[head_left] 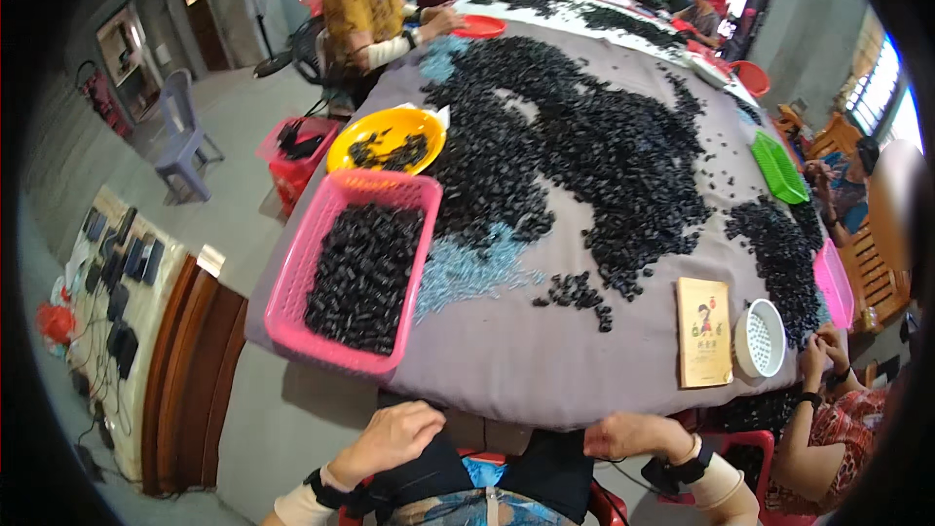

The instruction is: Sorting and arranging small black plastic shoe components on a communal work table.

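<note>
Left grip [397, 436]: just off the worktop's [584, 375] near edge, fingers loosely bent; the palm is hidden, so I cannot tell whether it has hold of anything.
Right grip [633, 435]: off the same edge, farther right, fingers curled inward; its contents cannot be told either.
Pink basket [329, 354]: at the near left corner, heaped with black parts [360, 278]; a forearm knock could push it off, spilling the load.
Yellow bowl [437, 141]: just behind the basket on the left edge; shoving the basket back could tip it.
Blue bits [472, 268]: beside the basket's right wall, against the black pile [623, 156]; careless sweeping would mix the two.
Stray cluster [577, 290]: between pile and near edge; a dragged sleeve could scatter it.
Booklet [704, 331]: near the right edge, beside the white bowl [762, 336]; nudging it might shift the bowl.
</note>
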Available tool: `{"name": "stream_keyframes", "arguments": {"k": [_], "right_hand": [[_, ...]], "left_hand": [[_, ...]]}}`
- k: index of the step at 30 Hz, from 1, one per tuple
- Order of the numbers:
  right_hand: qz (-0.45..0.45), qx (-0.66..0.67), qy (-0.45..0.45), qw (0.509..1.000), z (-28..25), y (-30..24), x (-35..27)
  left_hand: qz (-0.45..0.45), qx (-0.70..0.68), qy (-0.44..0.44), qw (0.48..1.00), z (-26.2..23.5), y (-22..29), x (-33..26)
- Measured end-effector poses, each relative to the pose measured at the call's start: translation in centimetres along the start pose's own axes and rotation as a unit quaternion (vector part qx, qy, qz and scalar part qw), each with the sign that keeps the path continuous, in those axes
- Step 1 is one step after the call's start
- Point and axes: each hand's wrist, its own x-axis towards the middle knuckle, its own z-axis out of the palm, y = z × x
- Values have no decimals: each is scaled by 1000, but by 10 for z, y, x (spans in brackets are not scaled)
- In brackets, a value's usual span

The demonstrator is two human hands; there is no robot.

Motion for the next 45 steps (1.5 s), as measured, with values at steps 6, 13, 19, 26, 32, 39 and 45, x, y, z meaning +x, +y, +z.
{"name": "stream_keyframes", "arguments": {"k": [6, 13, 19, 26, 32, 39, 45], "right_hand": [[180, -29, -55, 982, 85, 88, -53], [258, 149, -10, 955, 180, 110, -51], [303, 303, -7, 904, 169, 71, -55], [238, 171, 77, 953, 187, 78, -52], [300, 229, 16, 926, 176, 70, -47], [296, 261, 193, 898, 241, 99, -34], [322, 246, 165, 899, 171, 116, -23]], "left_hand": [[-7, -33, -60, 998, 20, -1, 14], [-6, -142, -375, 916, 116, -34, 39], [-14, 99, -579, 809, 162, -59, 84], [20, 150, -598, 787, 211, -18, 86], [-171, 28, -559, 810, 258, -73, 31], [-252, -58, -634, 729, 288, -129, -25], [-228, -99, -611, 752, 187, -256, -259]]}}
